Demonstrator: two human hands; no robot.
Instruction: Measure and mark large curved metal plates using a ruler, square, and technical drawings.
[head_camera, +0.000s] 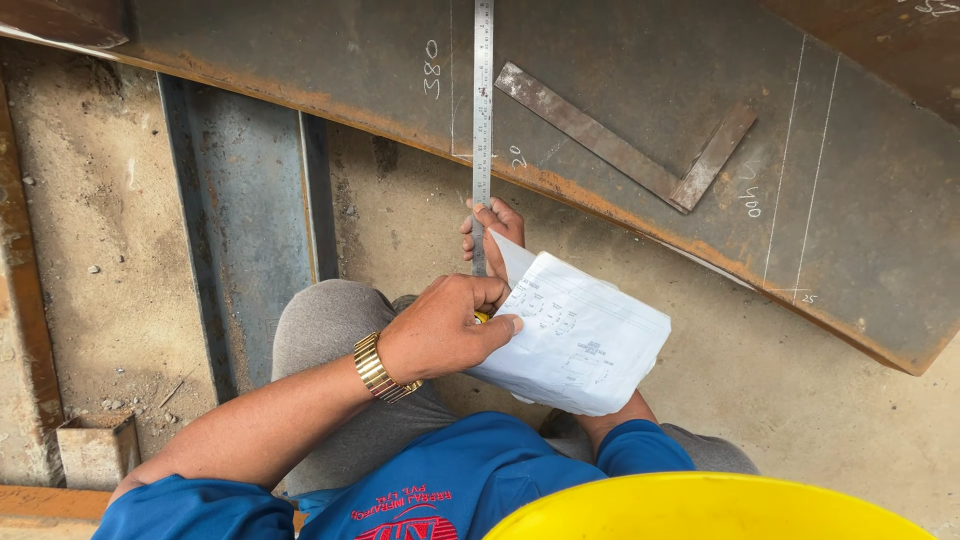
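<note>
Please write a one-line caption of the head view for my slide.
Left hand pins folded paper; right hand holds steel ruler on chalk-marked rusty plate.

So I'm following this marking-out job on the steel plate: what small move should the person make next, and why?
Probably lower the folded paper clear of the steel ruler. The left hand pinches the paper, and the right hand grips the ruler's near end, partly hidden by the sheet. The ruler already lies across the steel plate by chalk marks, so its scale could then be read.
</note>
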